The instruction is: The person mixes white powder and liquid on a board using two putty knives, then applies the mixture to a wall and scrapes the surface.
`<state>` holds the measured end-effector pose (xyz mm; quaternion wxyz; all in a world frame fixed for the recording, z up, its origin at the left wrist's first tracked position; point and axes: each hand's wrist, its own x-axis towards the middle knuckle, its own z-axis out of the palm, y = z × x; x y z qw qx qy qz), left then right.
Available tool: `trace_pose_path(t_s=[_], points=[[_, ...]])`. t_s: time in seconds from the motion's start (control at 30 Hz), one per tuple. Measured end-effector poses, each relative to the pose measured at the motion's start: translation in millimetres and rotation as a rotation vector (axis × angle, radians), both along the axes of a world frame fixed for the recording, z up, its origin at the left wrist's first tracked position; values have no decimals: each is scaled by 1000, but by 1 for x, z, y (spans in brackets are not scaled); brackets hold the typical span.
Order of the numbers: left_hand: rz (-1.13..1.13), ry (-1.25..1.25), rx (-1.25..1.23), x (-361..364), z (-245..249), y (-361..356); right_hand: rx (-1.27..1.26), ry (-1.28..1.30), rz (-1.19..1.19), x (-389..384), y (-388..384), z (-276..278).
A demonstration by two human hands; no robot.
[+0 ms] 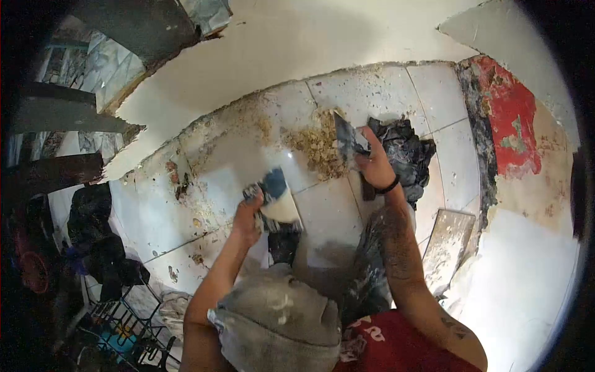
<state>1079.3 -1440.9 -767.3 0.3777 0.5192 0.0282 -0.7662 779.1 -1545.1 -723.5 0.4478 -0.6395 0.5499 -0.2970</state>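
Observation:
My left hand (249,217) is closed on a flat, roughly rectangular scraper (280,198), its face patched dark blue and cream with a ragged pale edge. It is held above the tiles. Further right, my right hand (377,164) grips a second scraper (351,137) with a broad grey blade; its handle is mostly hidden by the fingers. That blade stands at the right side of a heap of yellowish-brown crumbled debris (316,146) on the floor. Just beyond the right hand lies a crumpled black plastic bag or sheet (409,149).
White floor tiles (328,211) are strewn with crumbs along the cream wall (279,49). A stained board (449,242) lies at the right, near peeling red paint (511,124). A dark wire rack (127,322) stands lower left; broken dark slabs (56,111) jut in at upper left.

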Motion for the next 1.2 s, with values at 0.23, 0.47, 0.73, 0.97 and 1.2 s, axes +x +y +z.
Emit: trace_pose_path(t_s=[0.23, 0.47, 0.73, 0.97, 1.2], points=[[142, -280, -494, -21, -12, -104, -182, 280, 157, 26, 40, 85], [20, -163, -348, -58, -17, -33, 95, -318, 366, -8, 56, 78], [17, -183, -56, -18, -2, 16, 386, -1431, -321, -6, 57, -16], [-142, -70, -239, -10, 29, -22, 306, -1476, -349, -42, 39, -23], [-101, 40, -412, -41, 27, -64, 240, -1177, -364, -41, 62, 19]])
